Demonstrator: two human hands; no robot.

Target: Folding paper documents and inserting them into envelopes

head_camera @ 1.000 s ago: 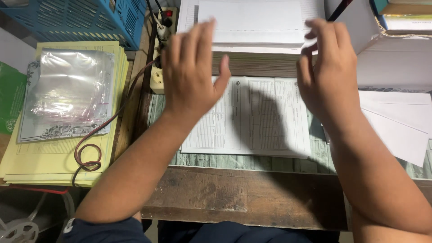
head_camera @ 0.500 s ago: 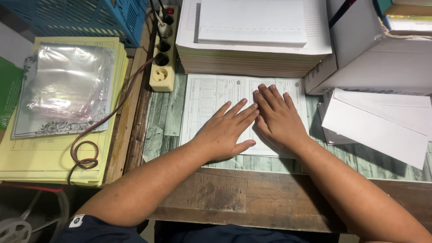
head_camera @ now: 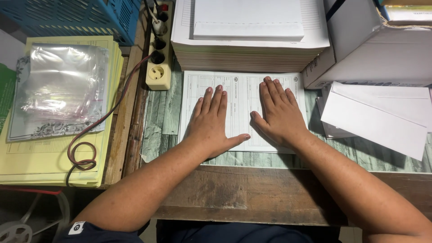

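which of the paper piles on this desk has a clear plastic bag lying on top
The yellow paper stack at the far left; clear plastic bags lie on it. The white stack carries only paper.

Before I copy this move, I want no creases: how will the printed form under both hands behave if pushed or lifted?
Probably floppy: the printed form looks like one thin sheet lying flat. With the left hand and right hand spread on it, it may slide over the smooth mat. Lifted by one edge, it would likely droop.
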